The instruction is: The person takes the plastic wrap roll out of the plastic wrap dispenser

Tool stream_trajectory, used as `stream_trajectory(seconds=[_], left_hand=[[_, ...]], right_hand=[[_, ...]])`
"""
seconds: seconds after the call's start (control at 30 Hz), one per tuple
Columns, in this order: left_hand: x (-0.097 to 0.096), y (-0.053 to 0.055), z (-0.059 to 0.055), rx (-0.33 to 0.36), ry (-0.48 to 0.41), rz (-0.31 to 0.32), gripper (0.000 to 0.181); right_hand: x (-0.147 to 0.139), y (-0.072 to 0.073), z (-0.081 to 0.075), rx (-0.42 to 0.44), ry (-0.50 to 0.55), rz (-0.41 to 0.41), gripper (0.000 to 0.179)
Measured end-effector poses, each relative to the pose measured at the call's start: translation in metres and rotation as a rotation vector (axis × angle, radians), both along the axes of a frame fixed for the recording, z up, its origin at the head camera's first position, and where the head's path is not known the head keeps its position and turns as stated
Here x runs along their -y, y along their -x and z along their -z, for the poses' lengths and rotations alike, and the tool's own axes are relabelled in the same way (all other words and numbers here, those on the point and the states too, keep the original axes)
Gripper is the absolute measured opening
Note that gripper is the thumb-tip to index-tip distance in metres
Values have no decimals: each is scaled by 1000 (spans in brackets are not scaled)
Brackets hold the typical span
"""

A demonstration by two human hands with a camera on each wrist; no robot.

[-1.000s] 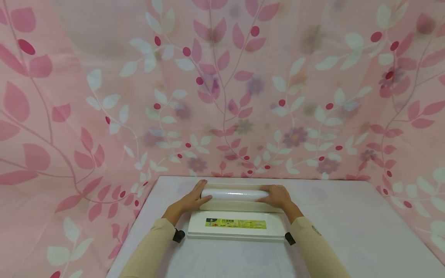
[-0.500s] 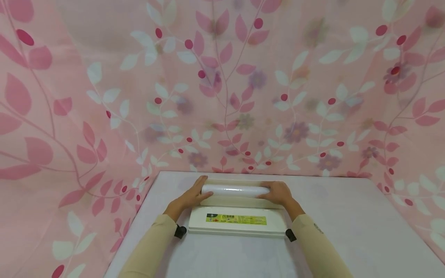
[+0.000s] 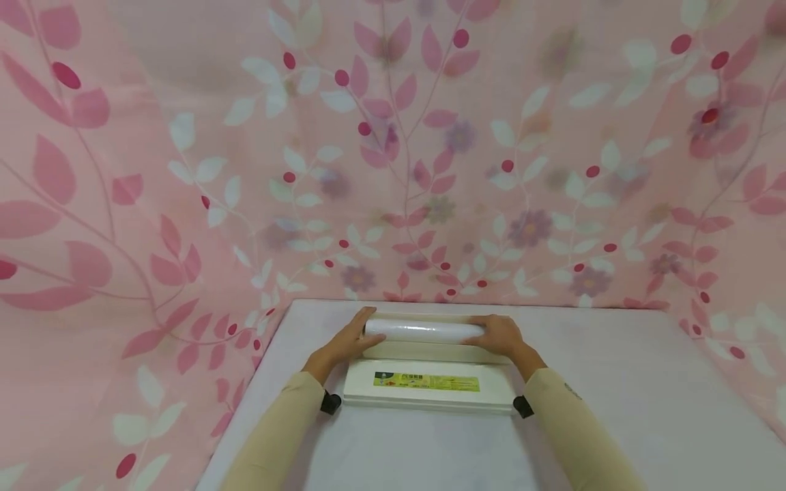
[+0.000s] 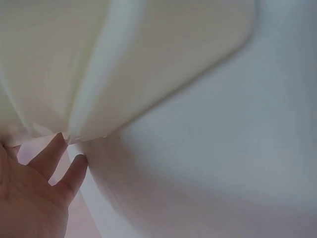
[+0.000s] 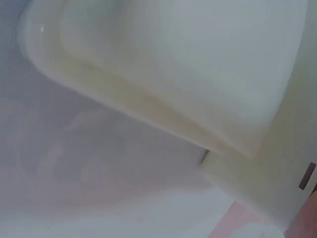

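Note:
A white box (image 3: 430, 352) like a cling film dispenser lies opened out on the table, its front half bearing a green-yellow label (image 3: 426, 382). In its back half lies a shiny white roll of cling film (image 3: 424, 331). My left hand (image 3: 350, 341) holds the roll's left end, thumb across the front and fingers behind. At the right end, my right hand (image 3: 500, 335) grips the roll with its fingers over the top. The left wrist view shows the spread fingers (image 4: 74, 176) at the box's end. Only a sliver of the right hand shows in the right wrist view.
A white cloth covers the table (image 3: 614, 395). Pink flowered fabric (image 3: 430, 170) hangs behind it and along both sides. Black wrist devices (image 3: 330, 402) sit under both sleeves, close to the box's front corners.
The head view has shifted slightly, so everything appears a little higher and further right. Both hands keep their hold on the roll, and the box has not visibly moved.

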State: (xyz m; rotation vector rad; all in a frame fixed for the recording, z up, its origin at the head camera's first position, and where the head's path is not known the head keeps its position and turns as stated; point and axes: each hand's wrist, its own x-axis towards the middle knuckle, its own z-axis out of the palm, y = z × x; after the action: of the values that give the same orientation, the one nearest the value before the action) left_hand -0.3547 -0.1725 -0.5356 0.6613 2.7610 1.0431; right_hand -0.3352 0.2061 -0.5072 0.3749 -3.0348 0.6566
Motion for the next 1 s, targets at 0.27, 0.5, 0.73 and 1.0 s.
stream_trajectory(seconds=[0.27, 0.5, 0.73, 1.0], left_hand=[[9, 0, -2, 12, 1, -49, 81], [10, 1, 3, 3, -77, -46, 81], [13, -2, 2, 28, -122, -51, 75], [7, 6, 2, 52, -138, -24, 72]], right_hand=[[9, 7, -5, 32, -4, -9, 73], [8, 7, -26, -21, -13, -38, 57], [11, 4, -33, 1, -13, -50, 59], [3, -5, -37, -58, -11, -21, 61]])
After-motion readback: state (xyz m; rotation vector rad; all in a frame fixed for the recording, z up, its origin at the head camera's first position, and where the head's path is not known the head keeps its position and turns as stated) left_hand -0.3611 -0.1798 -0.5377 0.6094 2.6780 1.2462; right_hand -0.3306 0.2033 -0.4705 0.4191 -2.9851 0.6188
